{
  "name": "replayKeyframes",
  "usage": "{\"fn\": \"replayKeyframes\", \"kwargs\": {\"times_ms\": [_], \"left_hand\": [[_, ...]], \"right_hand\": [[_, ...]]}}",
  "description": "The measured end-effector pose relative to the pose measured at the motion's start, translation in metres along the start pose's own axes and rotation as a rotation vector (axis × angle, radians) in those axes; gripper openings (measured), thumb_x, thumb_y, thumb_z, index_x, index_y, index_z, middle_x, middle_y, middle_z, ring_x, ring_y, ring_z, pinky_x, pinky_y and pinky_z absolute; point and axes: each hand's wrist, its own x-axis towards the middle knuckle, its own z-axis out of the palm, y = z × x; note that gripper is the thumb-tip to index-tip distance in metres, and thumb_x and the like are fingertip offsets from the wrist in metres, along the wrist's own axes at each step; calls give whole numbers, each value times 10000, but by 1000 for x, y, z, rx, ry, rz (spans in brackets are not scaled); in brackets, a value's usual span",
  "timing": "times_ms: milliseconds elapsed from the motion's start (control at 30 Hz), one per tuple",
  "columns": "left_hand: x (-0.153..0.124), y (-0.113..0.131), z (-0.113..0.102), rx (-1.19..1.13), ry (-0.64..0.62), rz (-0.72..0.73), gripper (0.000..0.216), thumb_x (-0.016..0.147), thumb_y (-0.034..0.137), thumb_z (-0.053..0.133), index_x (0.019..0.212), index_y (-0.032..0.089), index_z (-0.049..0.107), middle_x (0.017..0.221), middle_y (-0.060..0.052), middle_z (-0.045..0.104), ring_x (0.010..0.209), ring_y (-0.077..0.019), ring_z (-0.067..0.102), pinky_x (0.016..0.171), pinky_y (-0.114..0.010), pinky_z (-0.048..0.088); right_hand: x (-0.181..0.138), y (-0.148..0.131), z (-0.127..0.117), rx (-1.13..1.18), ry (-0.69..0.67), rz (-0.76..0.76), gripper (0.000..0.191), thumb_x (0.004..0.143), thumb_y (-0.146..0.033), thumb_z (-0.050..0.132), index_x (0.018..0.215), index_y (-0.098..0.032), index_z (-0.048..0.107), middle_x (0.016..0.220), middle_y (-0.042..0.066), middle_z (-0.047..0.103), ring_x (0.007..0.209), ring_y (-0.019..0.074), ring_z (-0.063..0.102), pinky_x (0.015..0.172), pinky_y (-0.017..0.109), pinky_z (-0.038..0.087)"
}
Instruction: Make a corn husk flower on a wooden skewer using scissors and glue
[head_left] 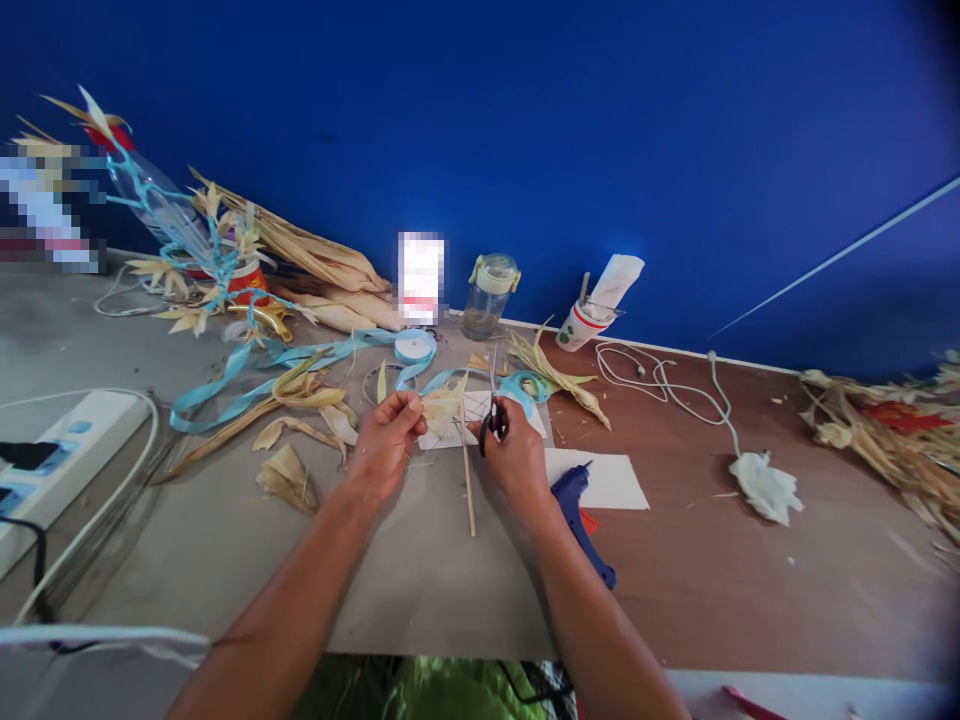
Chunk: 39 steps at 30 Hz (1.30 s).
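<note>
Between the thumb and fingers of my left hand (pixel 388 440) is a pale piece of corn husk (pixel 445 404), which reaches toward the right hand. My right hand (pixel 516 450) grips black-handled scissors (pixel 492 412), their blades pointing away from me beside the husk. Below the husk, a thin wooden stick (pixel 469 490) lies on the table. White paper (pixel 439 437) with dark lines is partly hidden behind the hands. Just right of my right wrist rests a blue glue gun (pixel 574 500), near a blank white sheet (pixel 615 482).
Light blue ribbon (pixel 217 412) trails left from its roll (pixel 415 346). Loose husks (pixel 289 480) lie on the left, near a power strip (pixel 67 470). A lidded jar (pixel 489 297) and a paper cup (pixel 579 325) stand along the blue wall. A white cable (pixel 660 375) and crumpled tissue (pixel 766 488) are right.
</note>
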Motion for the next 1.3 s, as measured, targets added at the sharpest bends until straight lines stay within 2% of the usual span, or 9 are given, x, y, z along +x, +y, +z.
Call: {"fn": "replayKeyframes", "kwargs": {"times_ms": [167,400,567,767,867,1000,1100,1200,1300], "left_hand": [[1,-2,-3,28,20,34,229,716,342,700,691,167,554,560,31,497,563,-75,436,558,-182,353],[3,3,-2,-45,41,61,215,694,305,720,692,169,555,604,33,509,568,-69,457,574,-188,376],[4,6,-3,-70,78,66,211,680,291,731,681,163,564,602,34,506,558,-64,462,570,-188,377],[5,7,-5,-89,96,69,213,661,280,745,678,161,570,620,37,515,549,-58,463,567,-189,383],[5,7,-6,-99,101,75,216,659,281,749,686,160,572,631,37,518,549,-55,464,563,-186,385],[5,7,-6,-111,91,68,217,662,274,750,695,159,569,658,35,525,551,-50,462,563,-182,392],[4,8,-5,-104,95,71,209,664,269,746,696,160,571,657,35,522,556,-52,463,565,-181,393],[1,7,-3,-70,76,71,206,682,284,731,690,164,563,615,36,509,558,-62,455,560,-181,381],[-3,1,2,-9,8,42,205,716,313,701,697,173,553,572,37,494,564,-78,452,567,-189,374]], "right_hand": [[3,0,-5,-352,-105,64,598,801,-274,564,1359,-139,396,1141,148,587,950,263,605,786,335,435],[6,-4,-8,-489,-225,133,650,788,-236,535,1399,-139,336,1260,195,463,914,266,627,759,342,445],[7,-3,-7,-507,-223,107,646,762,-239,566,1376,-175,374,1213,177,492,875,258,636,740,335,439],[9,-2,-4,-463,-240,62,486,803,-151,472,1288,-177,488,932,118,660,830,246,630,699,311,417],[12,4,-3,-378,-270,28,513,782,-126,481,1289,-193,525,917,98,657,821,225,613,696,293,413],[16,16,-5,-153,-380,14,581,720,-144,559,1299,-187,541,852,46,632,714,171,571,675,268,420],[15,17,-7,52,-309,-19,452,729,-194,560,1175,-169,637,806,25,621,666,145,537,684,270,427],[9,9,-5,381,-224,-2,310,799,-333,524,992,-161,695,689,4,597,588,130,496,611,261,423],[0,-5,3,737,-301,34,368,793,-438,556,1018,-165,660,697,-6,591,518,100,473,539,239,403]]}}
